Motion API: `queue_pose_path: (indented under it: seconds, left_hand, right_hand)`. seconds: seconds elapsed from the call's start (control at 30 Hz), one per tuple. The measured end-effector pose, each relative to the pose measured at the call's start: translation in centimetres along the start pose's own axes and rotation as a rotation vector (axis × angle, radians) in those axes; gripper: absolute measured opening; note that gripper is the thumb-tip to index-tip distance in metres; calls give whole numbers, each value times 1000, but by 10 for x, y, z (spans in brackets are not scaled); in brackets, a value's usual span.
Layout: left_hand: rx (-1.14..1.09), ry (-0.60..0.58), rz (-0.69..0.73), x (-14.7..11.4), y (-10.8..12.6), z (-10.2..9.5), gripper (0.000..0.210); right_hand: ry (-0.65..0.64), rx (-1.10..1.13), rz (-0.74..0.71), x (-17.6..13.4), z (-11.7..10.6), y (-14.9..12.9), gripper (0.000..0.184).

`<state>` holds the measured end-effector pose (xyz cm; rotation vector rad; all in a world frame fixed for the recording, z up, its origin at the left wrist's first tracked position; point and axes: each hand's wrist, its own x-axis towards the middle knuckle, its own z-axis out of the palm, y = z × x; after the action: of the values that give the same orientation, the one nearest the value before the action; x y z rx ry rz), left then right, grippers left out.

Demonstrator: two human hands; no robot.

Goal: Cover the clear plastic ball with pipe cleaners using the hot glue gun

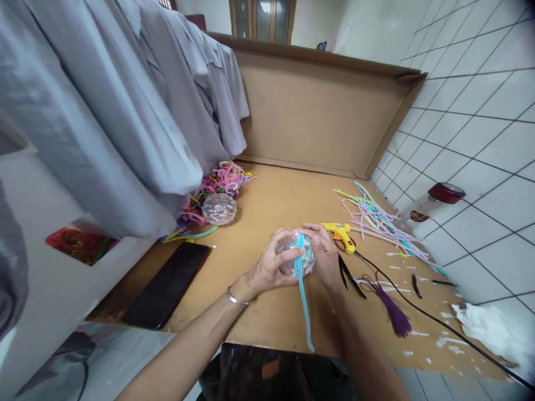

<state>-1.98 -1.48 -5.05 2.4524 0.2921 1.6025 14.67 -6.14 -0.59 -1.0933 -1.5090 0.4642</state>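
Between my two hands is a clear round ball (287,264) with a textured surface and small coloured bits showing through. A light-blue pipe cleaner (304,303) runs down over its front, and its loose end hangs toward the table's near edge. My left hand (273,259) wraps the ball's left side, with a finger pressed on the blue strip. On the other side my right hand (325,255) curls against the ball, fingertips at its top right. A yellow hot glue gun (343,236) lies just beyond my right hand.
A second clear ball (219,209) rests by a heap of colourful pipe cleaners (221,181). At left lies a black phone (169,285). Rightward are pastel pipe cleaners (371,214), a purple tassel (393,309), a cable (422,312), a bottle (422,209) and white tissue (487,334). Grey cloth (159,100) hangs upper left.
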Motion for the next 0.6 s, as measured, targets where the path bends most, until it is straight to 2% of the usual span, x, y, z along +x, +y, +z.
queue_pose_path:
  seconds: [0.2,0.33,0.5,0.6]
  left_hand:
    - [-17,16,-25,2,1,-1,71]
    - [4,20,-25,2,-1,-2,71]
    - [36,26,4,3,-3,-4,69]
    - [33,40,33,5,-3,-5,65]
  right_hand:
    - [-11,-92,-26,-4,-1,-6,46]
    - [-26,-71,-21,-6,-1,-12,43]
    - [-28,75,5,-7,2,-13,42]
    - [82,232,43,-6,4,-4,44]
